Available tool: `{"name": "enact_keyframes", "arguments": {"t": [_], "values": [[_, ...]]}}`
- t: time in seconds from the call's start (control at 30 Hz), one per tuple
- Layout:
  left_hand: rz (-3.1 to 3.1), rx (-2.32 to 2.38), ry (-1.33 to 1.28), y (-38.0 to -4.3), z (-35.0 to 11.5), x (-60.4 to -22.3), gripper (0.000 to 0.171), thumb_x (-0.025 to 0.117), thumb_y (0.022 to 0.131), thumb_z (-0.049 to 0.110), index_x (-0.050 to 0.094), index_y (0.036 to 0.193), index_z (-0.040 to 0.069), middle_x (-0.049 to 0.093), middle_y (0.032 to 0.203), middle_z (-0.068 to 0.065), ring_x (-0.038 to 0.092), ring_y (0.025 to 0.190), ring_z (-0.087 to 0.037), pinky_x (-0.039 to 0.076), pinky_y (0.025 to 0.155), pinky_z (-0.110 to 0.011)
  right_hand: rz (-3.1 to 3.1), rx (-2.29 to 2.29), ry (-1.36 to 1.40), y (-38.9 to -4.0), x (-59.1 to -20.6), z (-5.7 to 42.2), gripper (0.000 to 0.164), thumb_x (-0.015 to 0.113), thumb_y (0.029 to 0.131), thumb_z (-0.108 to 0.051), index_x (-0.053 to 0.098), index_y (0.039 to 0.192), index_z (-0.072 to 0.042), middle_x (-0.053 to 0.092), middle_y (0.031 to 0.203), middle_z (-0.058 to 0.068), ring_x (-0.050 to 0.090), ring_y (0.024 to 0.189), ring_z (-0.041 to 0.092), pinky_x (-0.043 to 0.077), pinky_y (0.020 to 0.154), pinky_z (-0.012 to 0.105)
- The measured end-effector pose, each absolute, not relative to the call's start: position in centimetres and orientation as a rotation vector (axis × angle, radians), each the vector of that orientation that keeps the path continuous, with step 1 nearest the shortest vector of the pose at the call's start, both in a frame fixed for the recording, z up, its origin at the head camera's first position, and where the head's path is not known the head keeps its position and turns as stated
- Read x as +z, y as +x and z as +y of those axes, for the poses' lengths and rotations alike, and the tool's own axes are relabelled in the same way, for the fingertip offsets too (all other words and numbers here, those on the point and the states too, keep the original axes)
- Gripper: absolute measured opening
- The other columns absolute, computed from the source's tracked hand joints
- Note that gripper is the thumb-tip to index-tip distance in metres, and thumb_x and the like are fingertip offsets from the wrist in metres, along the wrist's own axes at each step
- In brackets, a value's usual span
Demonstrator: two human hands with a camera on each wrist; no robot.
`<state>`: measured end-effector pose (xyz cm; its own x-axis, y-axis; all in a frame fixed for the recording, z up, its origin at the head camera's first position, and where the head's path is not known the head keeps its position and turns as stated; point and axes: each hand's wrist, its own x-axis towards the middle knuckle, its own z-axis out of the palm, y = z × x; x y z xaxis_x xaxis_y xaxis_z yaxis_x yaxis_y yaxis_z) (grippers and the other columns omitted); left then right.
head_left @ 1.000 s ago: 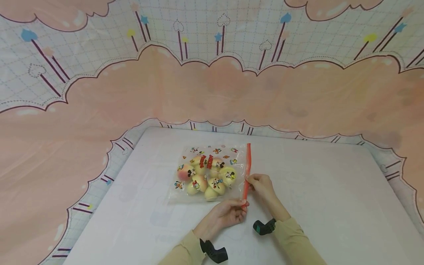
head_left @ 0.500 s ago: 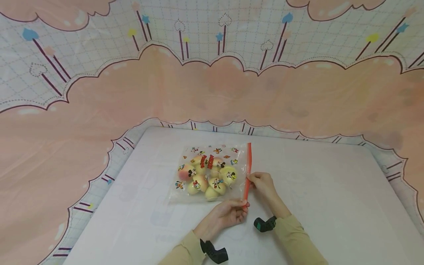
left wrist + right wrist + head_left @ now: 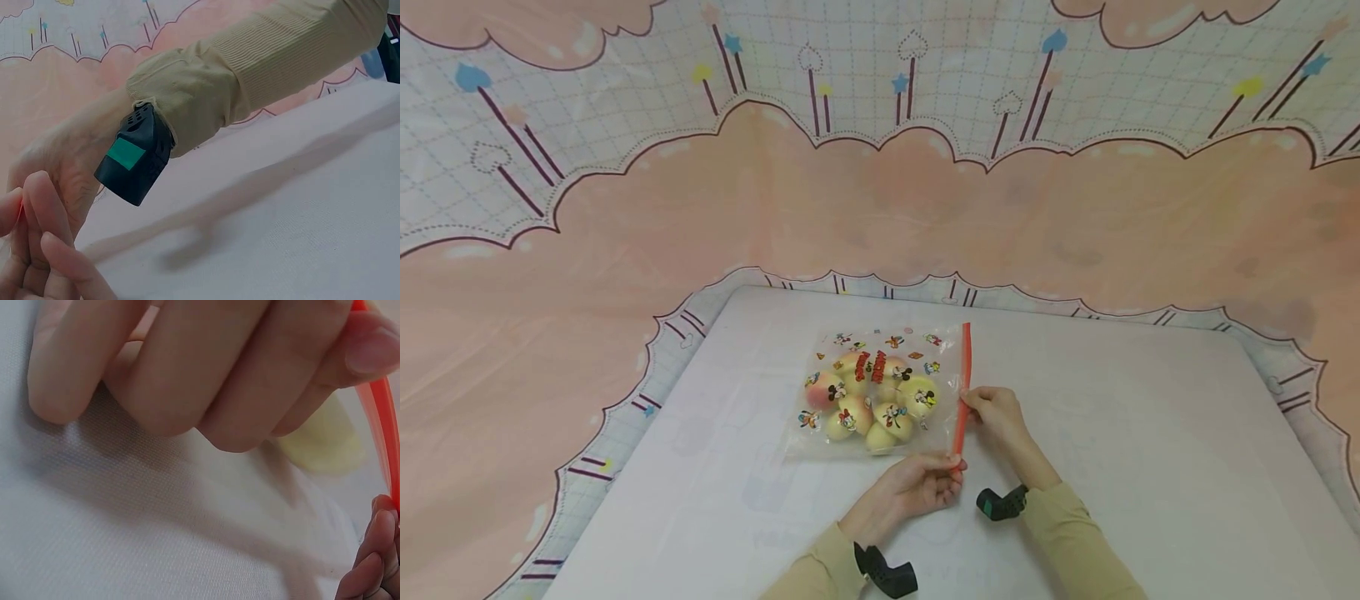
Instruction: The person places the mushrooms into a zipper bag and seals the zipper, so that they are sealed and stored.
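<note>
A clear zip bag (image 3: 808,442) printed with cartoon figures lies flat on the white table, its red zip strip (image 3: 967,354) along the right side. Inside it are several yellow and pink peach-like fruits (image 3: 852,412). My left hand (image 3: 910,487) pinches the near end of the strip between thumb and fingers. Farther up the same strip, my right hand (image 3: 996,417) pinches it with thumb and forefinger. In the right wrist view the red strip (image 3: 382,419) runs from the right thumb down to the left fingertips (image 3: 378,531). The left wrist view shows little of the bag.
Each wrist carries a black camera, one on the left (image 3: 887,573) and one on the right (image 3: 1002,504). The white table (image 3: 1150,433) extends to both sides. A printed peach-and-white cloth (image 3: 880,208) hangs behind it.
The right hand has slid slightly up along the red strip, away from the left hand. The left hand keeps its pinch at the near end.
</note>
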<state>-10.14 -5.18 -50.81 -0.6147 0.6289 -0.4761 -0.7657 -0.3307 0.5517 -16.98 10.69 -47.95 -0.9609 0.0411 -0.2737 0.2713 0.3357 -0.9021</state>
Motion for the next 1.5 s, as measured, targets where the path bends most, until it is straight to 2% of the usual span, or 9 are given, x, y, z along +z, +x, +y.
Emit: {"name": "enact_keyframes", "arguments": {"t": [0.6, 1.0, 1.5], "values": [[1.097, 1.982, -0.166, -9.2, -4.9, -50.6, 0.029, 0.047, 0.097, 0.009, 0.067, 0.076, 0.014, 0.065, 0.066, 0.009, 0.059, 0.064, -0.001, 0.046, 0.067, -0.017, 2.489, -1.585, 0.197, -18.8, -46.9, 12.4, 0.031, 0.059, 0.094, -0.017, 0.067, 0.098, 0.013, 0.058, 0.060, -0.004, 0.052, 0.057, 0.004, 0.046, 0.058, 0.020], [1.086, 1.970, -0.195, -9.5, -4.6, -50.8, 0.026, 0.048, 0.097, 0.010, 0.066, 0.079, 0.013, 0.064, 0.068, 0.007, 0.058, 0.065, -0.001, 0.046, 0.066, -0.016, 2.444, -1.548, 0.275, -19.7, -47.1, 12.6, 0.033, 0.057, 0.095, -0.021, 0.067, 0.101, 0.010, 0.058, 0.064, -0.003, 0.052, 0.061, 0.008, 0.047, 0.061, 0.021], [1.072, 1.970, -0.168, -9.5, -4.8, -51.0, 0.026, 0.048, 0.097, 0.010, 0.066, 0.079, 0.013, 0.064, 0.067, 0.007, 0.058, 0.064, -0.002, 0.046, 0.065, -0.017, 2.445, -1.556, 0.268, -20.3, -47.0, 12.8, 0.034, 0.058, 0.095, -0.020, 0.065, 0.104, 0.012, 0.056, 0.061, -0.006, 0.050, 0.059, 0.005, 0.047, 0.060, 0.021]]}}
